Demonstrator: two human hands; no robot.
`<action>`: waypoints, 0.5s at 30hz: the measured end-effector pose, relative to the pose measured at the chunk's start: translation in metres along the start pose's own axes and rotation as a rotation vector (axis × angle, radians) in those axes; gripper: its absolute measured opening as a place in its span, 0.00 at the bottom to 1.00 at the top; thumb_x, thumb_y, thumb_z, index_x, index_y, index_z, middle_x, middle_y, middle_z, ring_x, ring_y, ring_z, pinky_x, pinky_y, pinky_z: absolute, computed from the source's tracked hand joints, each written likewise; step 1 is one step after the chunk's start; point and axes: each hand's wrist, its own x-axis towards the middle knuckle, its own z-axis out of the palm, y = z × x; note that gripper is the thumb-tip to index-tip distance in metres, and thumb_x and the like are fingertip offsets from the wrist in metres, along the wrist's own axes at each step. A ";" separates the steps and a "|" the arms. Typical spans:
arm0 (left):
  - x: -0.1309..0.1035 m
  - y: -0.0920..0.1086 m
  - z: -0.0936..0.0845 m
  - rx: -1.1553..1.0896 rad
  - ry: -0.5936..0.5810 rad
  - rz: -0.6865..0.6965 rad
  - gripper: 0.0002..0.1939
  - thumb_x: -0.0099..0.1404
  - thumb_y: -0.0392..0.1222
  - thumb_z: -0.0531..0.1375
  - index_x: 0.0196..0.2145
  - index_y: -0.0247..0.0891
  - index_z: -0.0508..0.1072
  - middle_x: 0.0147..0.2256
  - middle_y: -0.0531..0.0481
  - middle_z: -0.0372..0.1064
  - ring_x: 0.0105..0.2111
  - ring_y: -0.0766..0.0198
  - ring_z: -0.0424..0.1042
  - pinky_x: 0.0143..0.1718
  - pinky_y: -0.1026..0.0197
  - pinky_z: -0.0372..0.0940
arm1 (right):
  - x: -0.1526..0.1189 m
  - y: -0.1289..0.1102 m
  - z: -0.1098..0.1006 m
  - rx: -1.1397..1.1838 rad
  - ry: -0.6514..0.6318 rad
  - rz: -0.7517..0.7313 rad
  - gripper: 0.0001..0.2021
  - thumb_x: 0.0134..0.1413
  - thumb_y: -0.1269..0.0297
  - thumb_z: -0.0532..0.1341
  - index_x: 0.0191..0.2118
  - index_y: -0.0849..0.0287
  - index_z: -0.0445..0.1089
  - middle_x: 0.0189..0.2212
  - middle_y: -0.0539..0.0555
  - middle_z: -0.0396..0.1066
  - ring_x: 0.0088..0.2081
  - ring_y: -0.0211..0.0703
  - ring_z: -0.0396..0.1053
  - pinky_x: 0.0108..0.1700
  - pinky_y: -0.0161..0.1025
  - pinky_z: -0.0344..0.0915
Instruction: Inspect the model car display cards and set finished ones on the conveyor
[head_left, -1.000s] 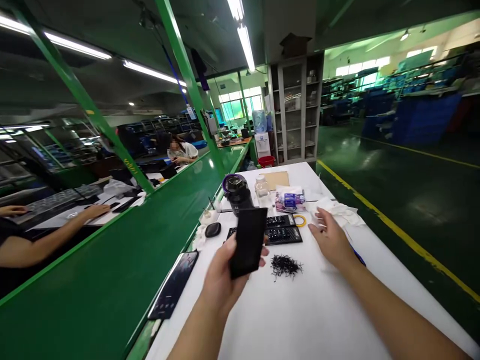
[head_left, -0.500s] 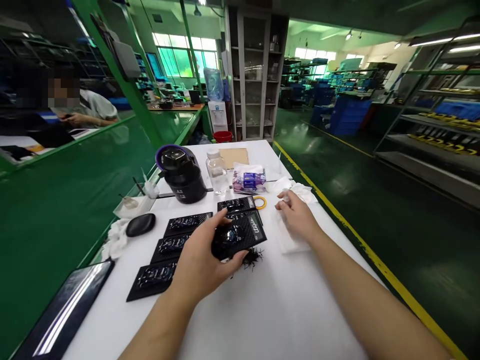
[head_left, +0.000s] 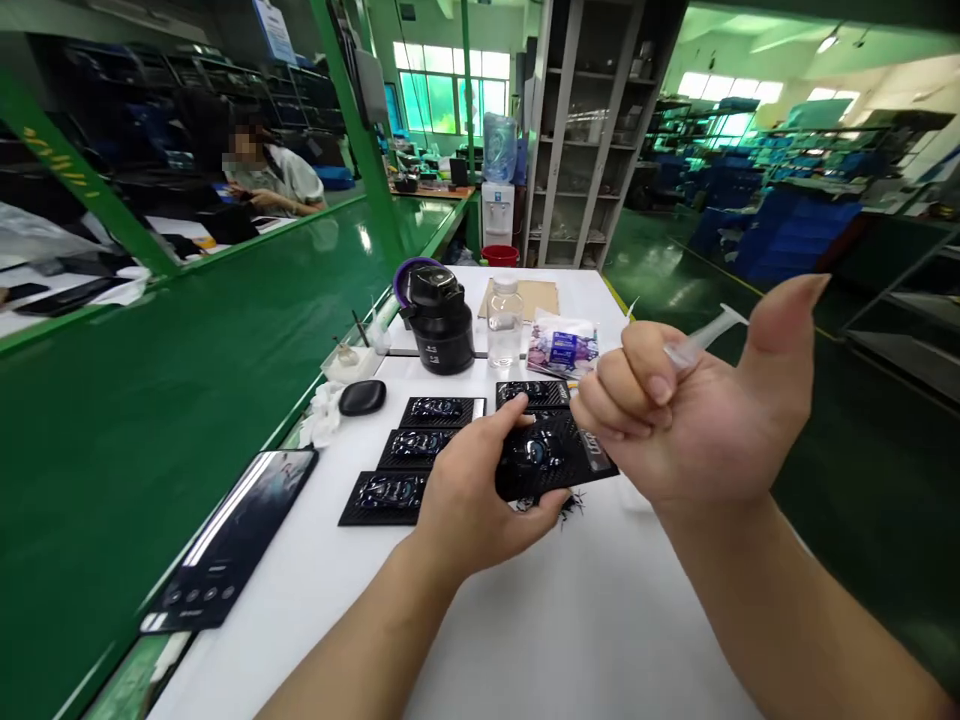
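My left hand point(head_left: 480, 490) grips a black patterned panel point(head_left: 547, 455) with a glossy model-car shape on it and pale lettering at its right end. Raised at the right, my right hand point(head_left: 697, 420) has its fingers curled round a small clear plastic syringe point(head_left: 701, 338), thumb stretched upward. The fist covers the syringe's front end and overlaps the panel's right edge; whether they touch I cannot tell. Similar black panels lie on the white table, one of them a model-car panel point(head_left: 390, 492) at the left. Small black slivers point(head_left: 571, 507) are scattered under the held panel.
Behind the panels stand a black jug point(head_left: 442, 335), a clear bottle point(head_left: 505, 325) and a purple-printed packet point(head_left: 562, 345). On the left are a black oval case point(head_left: 363, 398), crumpled tissue point(head_left: 322, 415) and a phone point(head_left: 240, 530). A person point(head_left: 277, 175) sits beyond the green partition.
My right hand has come up from the white tissue at the table's right, with the syringe now showing in it. My left hand still holds the panel. The view has swung left.
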 end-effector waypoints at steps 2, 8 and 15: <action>0.001 0.001 -0.002 -0.016 0.008 -0.003 0.41 0.53 0.43 0.68 0.62 0.36 0.59 0.47 0.43 0.75 0.46 0.56 0.76 0.51 0.57 0.71 | -0.001 0.009 -0.004 0.028 -0.041 0.012 0.35 0.58 0.29 0.49 0.17 0.57 0.51 0.12 0.45 0.41 0.14 0.33 0.42 0.19 0.37 0.44; 0.004 0.004 -0.005 0.028 0.037 -0.011 0.40 0.53 0.42 0.68 0.61 0.34 0.61 0.45 0.43 0.75 0.44 0.58 0.77 0.49 0.59 0.71 | 0.002 0.015 -0.012 0.033 -0.209 0.044 0.35 0.59 0.30 0.48 0.17 0.56 0.51 0.12 0.45 0.43 0.16 0.35 0.45 0.22 0.38 0.49; 0.003 0.004 -0.005 0.038 0.038 -0.031 0.39 0.52 0.43 0.69 0.60 0.34 0.62 0.46 0.43 0.76 0.44 0.59 0.78 0.48 0.60 0.72 | 0.001 0.014 -0.010 0.018 -0.196 0.156 0.32 0.63 0.39 0.56 0.16 0.58 0.54 0.12 0.45 0.47 0.17 0.35 0.48 0.25 0.38 0.50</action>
